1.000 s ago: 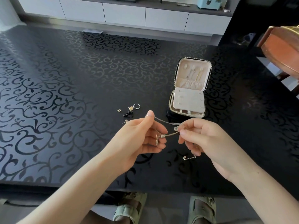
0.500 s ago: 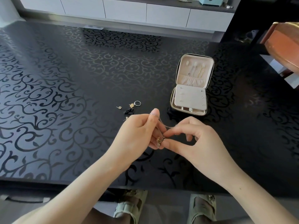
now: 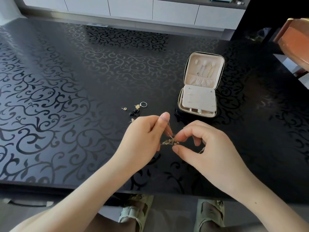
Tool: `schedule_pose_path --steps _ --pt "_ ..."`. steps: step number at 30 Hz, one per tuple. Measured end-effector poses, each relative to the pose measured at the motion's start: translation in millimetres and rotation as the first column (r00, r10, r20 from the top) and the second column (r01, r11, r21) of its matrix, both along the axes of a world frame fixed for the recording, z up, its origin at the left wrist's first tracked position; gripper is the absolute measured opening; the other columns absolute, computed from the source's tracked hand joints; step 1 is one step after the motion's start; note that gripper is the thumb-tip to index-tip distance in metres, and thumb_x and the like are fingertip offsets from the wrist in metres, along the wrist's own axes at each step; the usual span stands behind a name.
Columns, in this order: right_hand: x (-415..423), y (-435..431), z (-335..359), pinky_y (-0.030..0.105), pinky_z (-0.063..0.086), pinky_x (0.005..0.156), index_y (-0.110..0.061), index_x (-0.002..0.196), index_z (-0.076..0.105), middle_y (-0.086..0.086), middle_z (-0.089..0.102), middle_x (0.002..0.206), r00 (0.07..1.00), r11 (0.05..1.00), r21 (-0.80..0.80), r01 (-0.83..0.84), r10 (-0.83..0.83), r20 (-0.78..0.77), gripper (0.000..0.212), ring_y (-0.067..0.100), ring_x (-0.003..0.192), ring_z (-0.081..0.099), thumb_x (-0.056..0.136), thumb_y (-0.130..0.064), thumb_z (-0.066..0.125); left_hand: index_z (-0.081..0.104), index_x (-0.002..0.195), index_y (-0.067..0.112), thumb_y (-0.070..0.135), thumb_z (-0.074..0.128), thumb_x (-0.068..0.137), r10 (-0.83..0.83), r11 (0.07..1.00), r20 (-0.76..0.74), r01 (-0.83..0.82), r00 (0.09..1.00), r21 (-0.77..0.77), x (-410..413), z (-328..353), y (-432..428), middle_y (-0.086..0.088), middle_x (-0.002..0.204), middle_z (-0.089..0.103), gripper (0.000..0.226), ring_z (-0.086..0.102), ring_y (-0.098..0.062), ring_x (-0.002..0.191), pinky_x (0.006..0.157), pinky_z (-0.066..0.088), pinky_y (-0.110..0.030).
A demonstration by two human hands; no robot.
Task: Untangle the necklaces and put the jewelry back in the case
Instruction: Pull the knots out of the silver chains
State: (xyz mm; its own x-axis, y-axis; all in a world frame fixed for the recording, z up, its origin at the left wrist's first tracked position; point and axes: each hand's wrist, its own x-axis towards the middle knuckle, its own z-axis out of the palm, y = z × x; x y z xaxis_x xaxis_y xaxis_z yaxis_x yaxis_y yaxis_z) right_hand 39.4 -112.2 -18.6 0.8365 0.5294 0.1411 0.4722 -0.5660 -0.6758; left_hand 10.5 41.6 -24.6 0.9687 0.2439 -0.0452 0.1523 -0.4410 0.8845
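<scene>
Black glossy scroll-patterned counter (image 3: 66,81). Left of centre, small loose gold and silver jewelry pieces (image 3: 137,107) lie on it. The left hand (image 3: 143,136) pinches in its grip the tangled thin gold necklaces (image 3: 168,141); the right hand (image 3: 210,148) pinches their other side likewise. Farther right, an open beige-lined zip jewelry case (image 3: 198,100) stands, lid upright.

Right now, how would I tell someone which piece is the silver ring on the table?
Find the open beige-lined jewelry case on the black patterned table. Of the loose pieces left of it, the silver ring lies nearest the case. It is the only hoop, beside a gold disc and a black piece.
</scene>
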Motion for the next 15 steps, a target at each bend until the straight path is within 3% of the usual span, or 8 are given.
schedule_pose_path --steps 7,9,11,15 --pt "-0.5 -0.6 3.8 0.013 0.035 0.058 -0.032 0.072 0.065 -0.013 0.048 0.063 0.976 0.998 0.059 0.003 0.010 -0.218 0.007 0.005 0.060 0.041 0.069 -0.038 0.066 0.063 0.063 0.015 0.048 0.033 0.095 -0.005 1.000 -0.001 0.005 1.000 -0.012 0.9 -1.1 1.9 0.003 0.039 0.043 0.054 0.041 -0.004 0.036 0.044 0.034 -0.013" --pt "0.3 -0.5 4.8 0.015 0.034 0.058 -0.032 0.071 0.066 -0.009 0.044 0.059 0.954 0.994 0.106 0.005 0.027 -0.300 0.002 0.005 0.057 0.038 0.071 -0.032 0.068 0.060 0.058 0.015 0.049 0.033 0.094 -0.012 0.997 -0.047 0.009 0.999 -0.077 0.7 -0.5 2.3 0.004 0.037 0.042 0.056 0.040 -0.005 0.036 0.046 0.036 -0.014" --pt "1.2 -1.3 4.7 0.019 0.036 0.061 -0.032 0.072 0.067 -0.005 0.049 0.060 0.924 0.988 0.154 0.010 0.050 -0.379 0.006 0.015 0.062 0.041 0.073 -0.027 0.070 0.058 0.056 0.015 0.051 0.033 0.094 -0.037 0.982 -0.110 0.016 0.993 -0.186 0.4 1.2 2.3 0.004 0.038 0.040 0.058 0.039 -0.009 0.040 0.051 0.039 -0.015" --pt "2.4 -1.8 5.5 0.028 0.041 0.067 -0.031 0.078 0.070 -0.007 0.056 0.067 0.865 0.967 0.251 0.045 0.088 -0.495 0.009 0.012 0.067 0.045 0.070 -0.028 0.072 0.061 0.054 0.017 0.049 0.035 0.094 -0.099 0.924 -0.149 0.035 0.984 -0.382 0.4 1.8 3.1 -0.001 0.040 0.033 0.058 0.033 -0.013 0.043 0.053 0.035 -0.019"
